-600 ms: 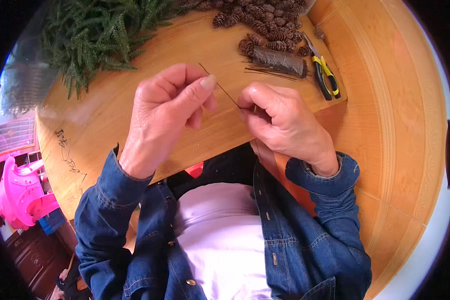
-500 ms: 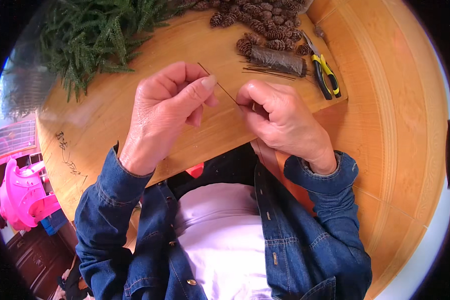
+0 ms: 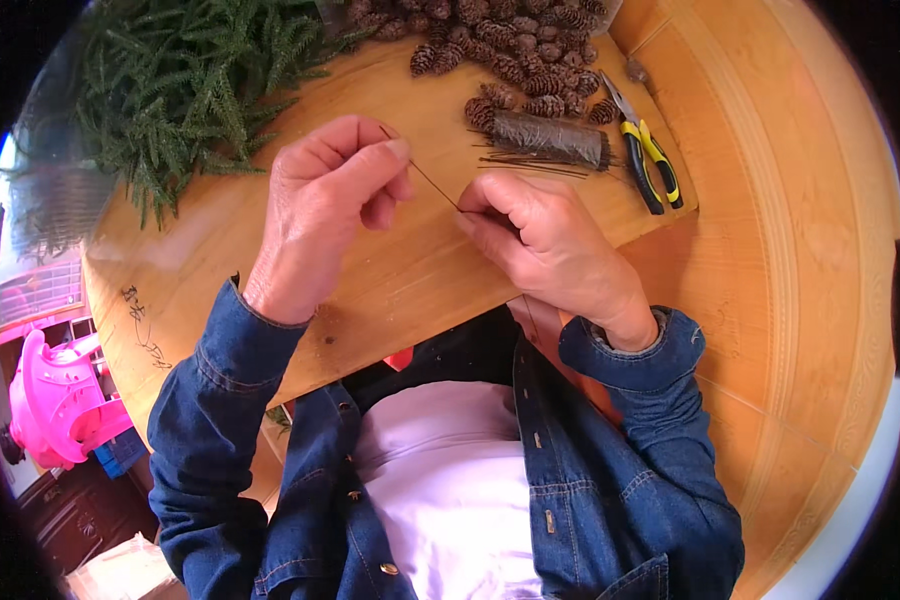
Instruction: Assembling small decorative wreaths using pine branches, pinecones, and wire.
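Note:
Over a wooden board (image 3: 400, 285), my left hand (image 3: 325, 205) and my right hand (image 3: 545, 245) both pinch one thin dark wire (image 3: 432, 182) that runs slanting between them. The left thumb and forefinger grip its upper end. The right hand's closed fingers grip its lower end, and whatever else they enclose is hidden. Both sleeves are blue denim.
A bundle of dark wires (image 3: 550, 140) lies just beyond my right hand. Several pine cones (image 3: 515, 45) are heaped at the back. Yellow-handled pliers (image 3: 645, 155) lie at the board's right edge. Green fir sprigs (image 3: 185, 85) cover the back left. A pink plastic thing (image 3: 55, 405) stands low left.

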### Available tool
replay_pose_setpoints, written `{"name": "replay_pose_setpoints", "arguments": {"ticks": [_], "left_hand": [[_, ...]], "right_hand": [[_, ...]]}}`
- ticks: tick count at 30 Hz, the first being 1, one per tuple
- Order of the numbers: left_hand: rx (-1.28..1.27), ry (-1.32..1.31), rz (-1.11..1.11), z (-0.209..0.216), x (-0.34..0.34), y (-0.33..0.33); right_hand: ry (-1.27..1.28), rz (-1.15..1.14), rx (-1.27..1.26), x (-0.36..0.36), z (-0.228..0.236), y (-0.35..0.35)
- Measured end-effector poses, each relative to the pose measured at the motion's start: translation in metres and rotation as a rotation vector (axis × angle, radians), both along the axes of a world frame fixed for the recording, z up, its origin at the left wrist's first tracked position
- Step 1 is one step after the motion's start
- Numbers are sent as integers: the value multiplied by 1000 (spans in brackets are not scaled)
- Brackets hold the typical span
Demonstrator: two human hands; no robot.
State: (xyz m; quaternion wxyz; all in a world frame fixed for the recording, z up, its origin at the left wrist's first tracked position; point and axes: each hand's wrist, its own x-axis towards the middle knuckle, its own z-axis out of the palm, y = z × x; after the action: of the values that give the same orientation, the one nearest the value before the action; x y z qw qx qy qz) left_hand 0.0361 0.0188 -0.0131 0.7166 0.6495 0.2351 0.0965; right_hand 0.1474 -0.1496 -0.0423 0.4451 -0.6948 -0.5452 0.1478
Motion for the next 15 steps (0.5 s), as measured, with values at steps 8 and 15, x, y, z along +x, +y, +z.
{"name": "replay_pose_setpoints", "arguments": {"ticks": [8, 15], "left_hand": [[-28, -38, 84, -4, 9, 12], [-52, -55, 75, -6, 10, 8]], "right_hand": [[-44, -42, -14, 11, 2, -12], [-90, -142, 32, 12, 11, -11]]}}
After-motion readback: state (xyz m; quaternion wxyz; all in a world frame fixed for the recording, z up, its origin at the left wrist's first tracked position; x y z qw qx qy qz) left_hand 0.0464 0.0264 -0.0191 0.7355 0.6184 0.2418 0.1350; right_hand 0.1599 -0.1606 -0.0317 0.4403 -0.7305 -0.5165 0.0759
